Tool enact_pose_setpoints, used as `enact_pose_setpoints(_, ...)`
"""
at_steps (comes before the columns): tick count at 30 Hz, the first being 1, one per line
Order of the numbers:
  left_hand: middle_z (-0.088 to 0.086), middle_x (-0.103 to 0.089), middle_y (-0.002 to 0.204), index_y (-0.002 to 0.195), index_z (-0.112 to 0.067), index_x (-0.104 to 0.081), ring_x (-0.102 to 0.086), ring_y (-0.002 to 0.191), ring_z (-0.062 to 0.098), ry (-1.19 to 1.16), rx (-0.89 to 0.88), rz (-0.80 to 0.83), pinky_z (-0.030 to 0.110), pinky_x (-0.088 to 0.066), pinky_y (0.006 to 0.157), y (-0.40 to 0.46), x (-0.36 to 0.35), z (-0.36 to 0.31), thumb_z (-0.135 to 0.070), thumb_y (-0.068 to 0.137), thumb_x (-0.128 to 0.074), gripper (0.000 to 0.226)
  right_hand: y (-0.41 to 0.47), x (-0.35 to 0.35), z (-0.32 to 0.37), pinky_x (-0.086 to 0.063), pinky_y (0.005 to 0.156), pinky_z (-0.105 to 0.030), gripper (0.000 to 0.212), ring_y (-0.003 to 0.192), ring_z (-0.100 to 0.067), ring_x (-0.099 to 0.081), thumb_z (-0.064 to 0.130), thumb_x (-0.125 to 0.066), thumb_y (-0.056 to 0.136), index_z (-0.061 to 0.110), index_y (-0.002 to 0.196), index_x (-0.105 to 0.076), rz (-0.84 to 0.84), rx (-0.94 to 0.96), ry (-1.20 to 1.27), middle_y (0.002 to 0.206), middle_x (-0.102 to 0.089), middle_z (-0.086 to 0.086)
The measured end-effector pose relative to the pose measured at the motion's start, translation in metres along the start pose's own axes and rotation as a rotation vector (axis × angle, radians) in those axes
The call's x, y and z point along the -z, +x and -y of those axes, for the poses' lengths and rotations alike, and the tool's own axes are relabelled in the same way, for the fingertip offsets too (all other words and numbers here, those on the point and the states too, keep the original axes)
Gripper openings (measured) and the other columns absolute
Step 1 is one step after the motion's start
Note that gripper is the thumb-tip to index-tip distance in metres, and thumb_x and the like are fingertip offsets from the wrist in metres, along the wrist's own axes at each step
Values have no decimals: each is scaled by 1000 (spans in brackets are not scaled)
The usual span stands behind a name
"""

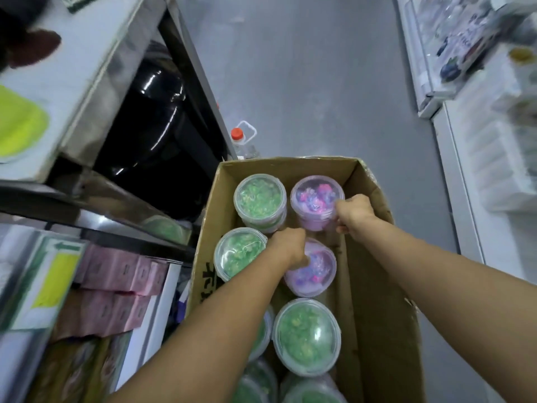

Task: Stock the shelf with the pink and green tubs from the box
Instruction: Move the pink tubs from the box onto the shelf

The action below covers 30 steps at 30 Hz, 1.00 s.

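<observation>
here, both my arms reach down into the open box [377,286] on the floor [305,82]. my right hand [353,212] is clamped on the far pink tub [315,199], fingers curled over its right rim and side, in the box's far right corner. my left hand [287,247] sits on the near pink tub [315,271] just behind it in the same row, knuckles up and fingers curled over its far left edge; how firm that hold is i cannot tell.

to the left of the pink ones stand two green tubs, a far green tub [260,197] and a second green tub [236,254], each touching its neighbour. nearer to me a big green tub [306,335] follows the pink row, and more green lids show at the bottom edge, partly hidden under my left arm. all wear clear lids.

on my left is the shelf [162,286], with pink cartons [122,271] stacked on it. beyond the box a bottle [242,141] with an orange cap stands on the floor.
</observation>
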<state>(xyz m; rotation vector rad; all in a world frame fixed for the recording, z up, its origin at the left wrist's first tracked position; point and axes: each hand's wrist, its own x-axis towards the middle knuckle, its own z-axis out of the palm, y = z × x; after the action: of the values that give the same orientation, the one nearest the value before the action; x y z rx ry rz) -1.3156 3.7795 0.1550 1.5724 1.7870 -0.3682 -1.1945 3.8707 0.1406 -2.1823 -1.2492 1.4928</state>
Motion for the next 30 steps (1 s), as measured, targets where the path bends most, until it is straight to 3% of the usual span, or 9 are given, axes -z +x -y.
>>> enact_pose_setpoints(4, 14, -59, 113, 108, -8, -51, -57, 104, 31, -337, 47, -143, 40, -45, 84, -50, 5, -3, -29, 84, -68, 37, -52, 39, 22, -41, 43, -28, 25, 44, -22, -46, 18, -54, 93, 2, 74, -55, -5, 68, 105, 60, -52, -13)
enact_pose_setpoints(6, 8, -60, 106, 88, -14, -48, -59, 98, 28, -544, 93, -205, 40, -48, 85, -77, 5, 0, -29, 82, -71, 27, -78, 58, 30, -34, 36, -22, 28, 43, -20, -40, 15, -56, 91, 7, 65, -48, -1, 99, 164, 55, -46, -10)
enact_pose_setpoints(8, 1, -58, 96, 76, -19, -43, -60, 91, 23, -706, 148, -270, 40, -50, 83, -106, 6, 3, -28, 81, -72, 31, -102, 76, 34, -31, 31, -16, 30, 41, -21, -38, 15, -58, 89, 8, 63, -47, 4, 127, 184, 55, -48, -12)
enact_pose_setpoints(12, 6, -54, 72, 79, -16, -44, -52, 62, 19, -1053, 223, -402, 34, -48, 61, -179, 0, 0, -22, 82, -71, 28, -156, 103, 36, -30, 33, -15, 29, 30, -14, -36, 14, -58, 88, 7, 60, -50, 76, 209, 232, 55, -51, -14)
enact_pose_setpoints(15, 5, -52, 63, 82, -12, -47, -48, 51, 15, -1282, 266, -536, 26, -46, 51, -245, -13, -9, -18, 84, -69, 24, -202, 121, 33, -30, 37, -17, 26, 28, -13, -33, 14, -60, 85, 8, 61, -53, 145, 259, 244, 45, -51, -10)
enact_pose_setpoints(19, 1, -53, 49, 79, -11, -47, -48, 50, 17, -1362, 315, -716, 26, -45, 52, -325, -28, -24, -19, 84, -69, 24, -266, 143, 23, -29, 38, -18, 23, 27, -12, -31, 15, -63, 84, 10, 64, -53, 252, 334, 213, 38, -48, -4)
enact_pose_setpoints(24, 8, -51, 55, 74, -14, -47, -46, 49, 18, -1433, 388, -925, 29, -44, 56, -421, -46, -41, -18, 85, -67, 24, -354, 160, 17, -28, 35, -19, 22, 38, -16, -31, 17, -63, 85, 9, 66, -53, 408, 477, 107, 36, -46, -1)
enact_pose_setpoints(27, 7, -49, 55, 78, -12, -47, -44, 45, 17, -1506, 447, -1036, 23, -40, 45, -479, -62, -44, -18, 86, -66, 22, -404, 158, 17, -27, 32, -16, 17, 32, -13, -29, 17, -61, 85, 8, 73, -54, 510, 564, 41, 47, -46, -7)
enact_pose_setpoints(30, 3, -46, 44, 81, -12, -50, -38, 38, 16, -1628, 455, -1091, 21, -34, 44, -539, -81, -38, -21, 87, -65, 18, -452, 149, 21, -26, 35, -17, 17, 32, -12, -27, 16, -60, 82, 9, 69, -51, 612, 658, -10, 50, -42, -8)
